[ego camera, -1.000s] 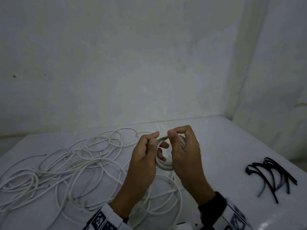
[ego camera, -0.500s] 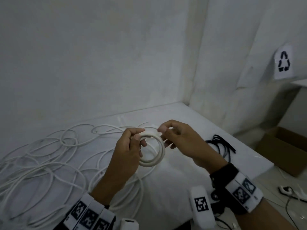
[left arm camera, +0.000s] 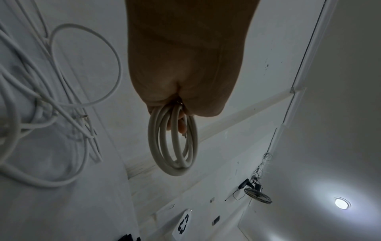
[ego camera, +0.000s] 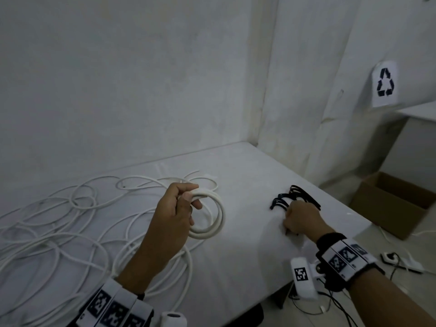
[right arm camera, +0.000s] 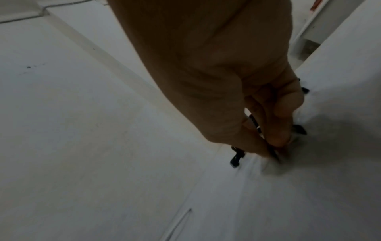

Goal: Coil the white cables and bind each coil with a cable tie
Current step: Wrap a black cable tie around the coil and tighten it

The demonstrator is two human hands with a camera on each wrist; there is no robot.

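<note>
My left hand (ego camera: 188, 199) holds a small coil of white cable (ego camera: 213, 226) above the table, thumb and fingers pinching its top. In the left wrist view the coil (left arm camera: 173, 154) hangs in about three loops below the left hand (left arm camera: 177, 117). To the right, my right hand (ego camera: 291, 219) is down on the pile of black cable ties (ego camera: 297, 194). In the blurred right wrist view the right hand (right arm camera: 274, 146) has thumb and fingers curled, pinching a black cable tie (right arm camera: 237, 158) against the table.
Loose white cables (ego camera: 59, 232) sprawl over the left half of the white table (ego camera: 247, 267). The table's right edge runs just past the ties. Beyond it, a cardboard box (ego camera: 396, 204) sits on the floor. Walls close the back and right.
My right hand has let go of the coil and moved right and down onto the black cable ties. The left hand alone now holds the coil. The head view has swung right.
</note>
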